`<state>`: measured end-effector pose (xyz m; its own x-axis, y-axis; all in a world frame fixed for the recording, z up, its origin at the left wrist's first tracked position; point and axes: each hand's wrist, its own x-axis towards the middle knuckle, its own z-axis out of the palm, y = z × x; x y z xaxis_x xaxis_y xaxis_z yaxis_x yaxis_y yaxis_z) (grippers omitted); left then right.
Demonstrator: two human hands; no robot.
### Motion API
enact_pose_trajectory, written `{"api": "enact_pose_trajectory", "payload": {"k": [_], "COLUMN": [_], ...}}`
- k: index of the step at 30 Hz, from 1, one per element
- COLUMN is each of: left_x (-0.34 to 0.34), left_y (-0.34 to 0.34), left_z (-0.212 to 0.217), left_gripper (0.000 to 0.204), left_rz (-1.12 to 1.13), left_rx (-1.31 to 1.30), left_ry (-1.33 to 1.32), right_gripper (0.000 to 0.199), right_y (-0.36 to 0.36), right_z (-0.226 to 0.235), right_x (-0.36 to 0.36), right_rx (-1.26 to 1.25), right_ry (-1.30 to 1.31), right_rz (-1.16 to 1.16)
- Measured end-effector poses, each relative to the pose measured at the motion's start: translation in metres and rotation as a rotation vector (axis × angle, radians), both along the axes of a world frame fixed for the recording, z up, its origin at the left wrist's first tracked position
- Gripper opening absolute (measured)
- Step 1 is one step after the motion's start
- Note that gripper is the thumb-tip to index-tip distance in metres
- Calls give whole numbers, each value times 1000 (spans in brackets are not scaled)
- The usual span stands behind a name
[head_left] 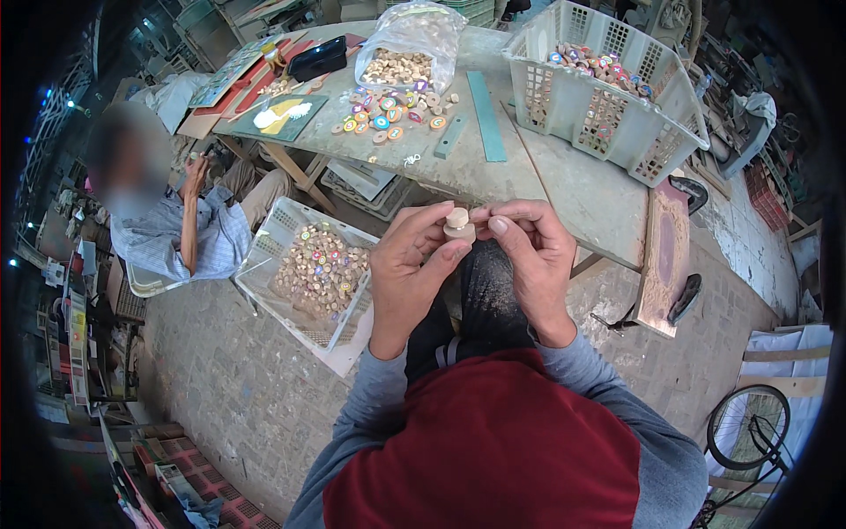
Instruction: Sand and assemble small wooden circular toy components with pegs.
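Above my lap, my left hand [407,264] pinches two small round wooden pieces between thumb and fingers. The upper wooden piece [457,216] sits against the lower wooden piece [459,233], and both are bare pale wood. From the other side, my right hand [531,256] comes close to them with its thumb and fingers pressed together. Whether anything lies in the right hand's pinch is hidden. On the table ahead lies a loose pile of wooden discs [388,112], many with coloured faces.
A plastic bag [412,26] of plain wooden pieces lies on the table [564,167]. The white crate [608,141] holds discs at right; another crate [264,238] stands on the floor at left. Beside it a person [198,229] sits. A green strip [486,115] lies on the table.
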<state>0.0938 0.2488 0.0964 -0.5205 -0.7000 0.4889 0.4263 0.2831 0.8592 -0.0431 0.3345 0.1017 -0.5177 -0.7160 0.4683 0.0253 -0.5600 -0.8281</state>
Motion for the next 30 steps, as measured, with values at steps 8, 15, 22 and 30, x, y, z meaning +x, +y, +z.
{"api": "enact_pose_trajectory", "payload": {"k": [8,15,22,30], "left_x": [-1,-3,-5,-8], "left_y": [4,8,5,2], "left_z": [1,2,-4,-9], "left_gripper": [41,41,41,44], "left_rz": [105,121,160,352], "left_rx": [-76,-45,-152,-326], "left_ry": [-74,-80,-64,-113], "right_gripper": [13,13,13,11], "right_y": [3,1,-1,0], "right_z": [-2,-8,-11,-11], "right_x": [6,4,9,10], "right_rx": [-30,-57,-74,-78], "right_ry": [73,112,145,212], "right_rz": [-58,-72,-106,-147]}}
